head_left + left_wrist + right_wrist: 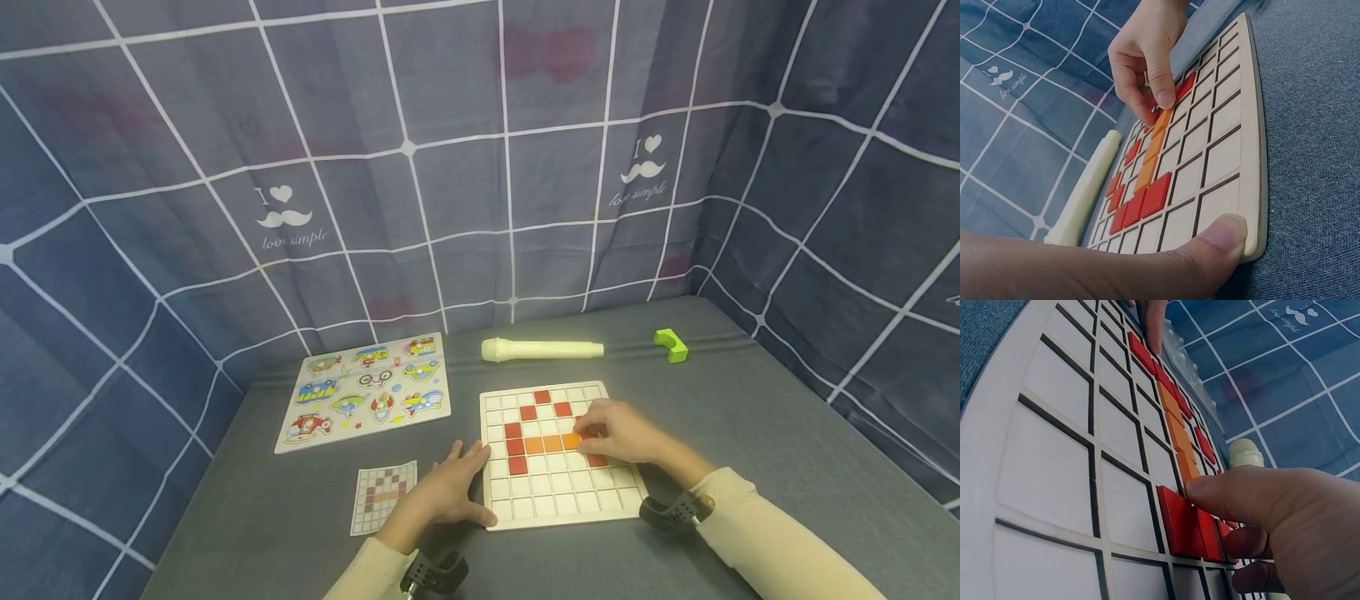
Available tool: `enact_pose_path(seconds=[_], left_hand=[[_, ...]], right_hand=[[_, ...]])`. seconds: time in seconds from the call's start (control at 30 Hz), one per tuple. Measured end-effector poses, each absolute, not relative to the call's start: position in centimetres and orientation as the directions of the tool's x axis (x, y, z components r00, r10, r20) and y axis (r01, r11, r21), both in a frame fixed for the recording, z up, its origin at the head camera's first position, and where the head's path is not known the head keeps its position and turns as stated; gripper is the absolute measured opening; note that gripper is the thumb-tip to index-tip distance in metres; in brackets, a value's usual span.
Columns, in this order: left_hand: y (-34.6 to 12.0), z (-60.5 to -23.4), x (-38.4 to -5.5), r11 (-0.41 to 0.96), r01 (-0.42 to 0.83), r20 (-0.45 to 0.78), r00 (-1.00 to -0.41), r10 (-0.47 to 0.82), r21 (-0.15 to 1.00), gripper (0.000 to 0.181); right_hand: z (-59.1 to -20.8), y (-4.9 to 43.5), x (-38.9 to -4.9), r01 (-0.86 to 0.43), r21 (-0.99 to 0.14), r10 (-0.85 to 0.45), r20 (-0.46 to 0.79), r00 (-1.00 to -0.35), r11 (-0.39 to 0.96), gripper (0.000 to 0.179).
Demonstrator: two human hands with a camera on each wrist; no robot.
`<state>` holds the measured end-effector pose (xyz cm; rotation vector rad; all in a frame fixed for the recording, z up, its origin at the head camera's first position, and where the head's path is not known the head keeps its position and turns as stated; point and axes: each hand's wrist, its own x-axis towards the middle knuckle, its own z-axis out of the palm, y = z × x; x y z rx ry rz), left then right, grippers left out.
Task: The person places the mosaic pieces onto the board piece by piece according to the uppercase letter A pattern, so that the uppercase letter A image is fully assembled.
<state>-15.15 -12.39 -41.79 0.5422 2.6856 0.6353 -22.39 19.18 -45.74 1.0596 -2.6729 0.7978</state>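
Note:
A pale grid board [562, 522] lies on the dark table with red tiles [517, 465] and a row of orange tiles [552, 442] in its cells. My right hand [621, 431] is over the board's right half, thumb and fingertips pinching the rightmost orange tile [1188, 467] in that row. Red tiles under this hand are partly hidden in the head view. Along the board's left edge lies my left hand [450, 487], fingers spread, its thumb [1225, 234] resting on the near left corner. A small printed grid card [386, 482] with a similar pattern is just left of that hand.
Behind the board lies a cream microphone-shaped object [543, 349]. A green arch-shaped block [672, 346] sits at the back right. At the back left is a vehicle picture puzzle board [367, 392]. Blue checked curtain [465, 192] encloses the table's back and sides.

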Motion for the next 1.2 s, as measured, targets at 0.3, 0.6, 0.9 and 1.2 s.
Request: enact_pose_path(seconds=[0.3, 0.6, 0.9, 1.2], left_hand=[[-12.4, -41.8, -15.2, 0.828, 0.292, -0.225, -0.871, 0.437, 0.478, 0.098], [-12.4, -41.8, -15.2, 0.827, 0.293, -0.223, -0.871, 0.438, 0.48, 0.099], [-12.3, -41.8, -15.2, 0.827, 0.297, -0.219, -0.871, 0.439, 0.478, 0.098], [-12.4, -41.6, -15.2, 0.824, 0.295, -0.225, -0.868, 0.443, 0.484, 0.099]], right_hand=[[-45.5, 18.7, -22.3, -0.64, -0.429, -0.585, 0.271, -0.765, 0.638, 0.023], [-45.5, 18.6, -22.3, -0.608, -0.448, -0.569, 0.237, -0.787, 0.655, 0.02], [-45.6, 18.7, -22.3, -0.61, -0.432, -0.564, 0.244, -0.789, 0.665, 0.022], [-46.5, 19.8, -22.3, -0.602, -0.469, -0.511, 0.32, -0.798, 0.646, 0.018]])
